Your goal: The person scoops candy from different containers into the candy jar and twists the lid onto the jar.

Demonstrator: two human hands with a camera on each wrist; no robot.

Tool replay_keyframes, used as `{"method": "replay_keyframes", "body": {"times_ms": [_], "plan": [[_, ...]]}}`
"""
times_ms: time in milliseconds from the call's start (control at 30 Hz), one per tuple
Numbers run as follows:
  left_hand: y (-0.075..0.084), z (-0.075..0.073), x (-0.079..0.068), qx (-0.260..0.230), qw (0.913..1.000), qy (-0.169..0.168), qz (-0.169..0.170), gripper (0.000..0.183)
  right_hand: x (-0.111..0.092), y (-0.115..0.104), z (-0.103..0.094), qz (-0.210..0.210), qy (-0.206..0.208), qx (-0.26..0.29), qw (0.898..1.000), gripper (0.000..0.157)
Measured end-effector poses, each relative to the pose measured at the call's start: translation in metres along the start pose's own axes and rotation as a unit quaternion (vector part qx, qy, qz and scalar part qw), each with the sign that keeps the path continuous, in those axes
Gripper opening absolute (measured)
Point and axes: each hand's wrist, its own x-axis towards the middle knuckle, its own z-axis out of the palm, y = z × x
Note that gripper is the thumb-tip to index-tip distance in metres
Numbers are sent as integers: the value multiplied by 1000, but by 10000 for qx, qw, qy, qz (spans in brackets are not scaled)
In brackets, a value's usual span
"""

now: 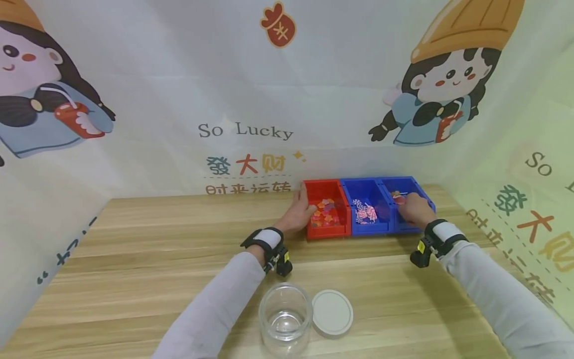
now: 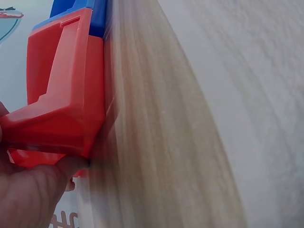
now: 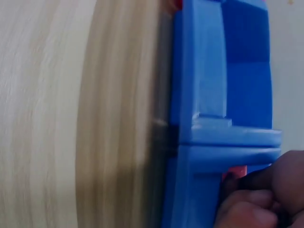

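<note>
I clamped left grip [image 1: 296, 215] on red bin [image 1: 327, 232], likely to steady it. Right grip [image 1: 417, 209] dipped into end blue bin [image 1: 406, 228], right of red bin, by reddish contents [image 1: 397, 198]; couldn't tell if clamped. Jar [image 1: 285, 324] stood nearer me than red bin.

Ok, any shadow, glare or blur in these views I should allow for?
Head: soft shadow on the table beside the right sleeve, glints on the glass jar; left wrist: table grain slightly blurred, faint sheen on the red bin; right wrist: dim, right hand partly shadowed.
</note>
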Motion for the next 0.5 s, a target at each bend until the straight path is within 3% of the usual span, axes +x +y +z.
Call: {"method": "replay_keyframes", "body": {"times_ms": [100, 333, 500], "plan": [[0, -1, 0, 75, 9999, -57, 41, 80, 0, 3, 3, -8, 37, -82, 10000, 10], [-1, -2, 0, 133, 9999, 2, 103, 80, 1, 10, 15, -524, 898, -364, 9939, 21], [-1, -1, -1, 133, 9999, -25, 47, 80, -2, 13, 19, -480, 1060, -166, 9931, 27]]}}
